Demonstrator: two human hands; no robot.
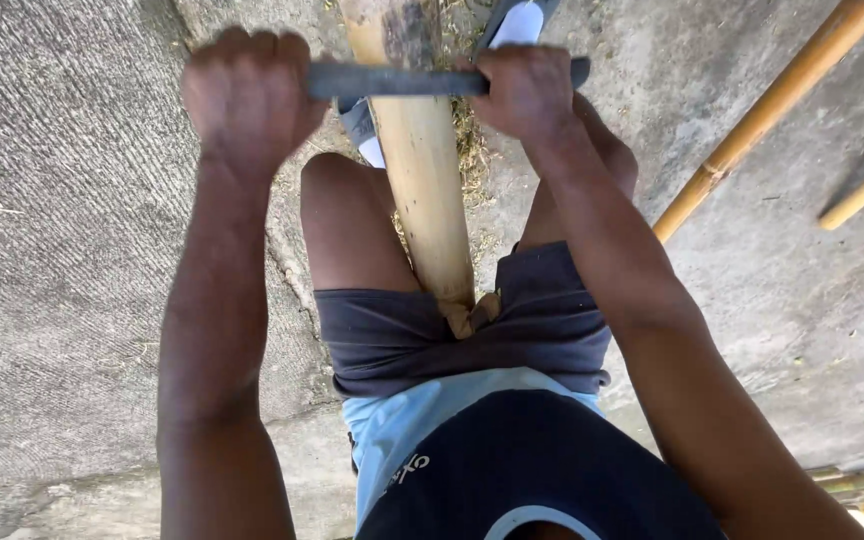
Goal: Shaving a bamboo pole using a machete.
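We see both hands clamped on a dark flat blade (402,80) that lies crosswise on a thick pale bamboo pole (422,190). The left hand (250,95) is a tight fist around the blade's left end, just left of the pole. The right hand (527,92) is closed around the blade's right end, just right of the pole, with a short stub of the blade showing past the knuckles. The blade touches the pole's upper face near its top in view.

The pole runs lengthwise between the person's bare thighs, its near end resting at the dark shorts (542,320). Below the shorts we see a light blue and navy shirt (472,450) with a small pale mark on the blue part. A foot in a grey and white sandal (517,20) lies beside the pole's far part. Dry shavings (469,140) lie on the concrete floor (72,250) right of the pole. Well to the right of the pole, thinner bamboo canes (752,120) lie slanted on the floor.
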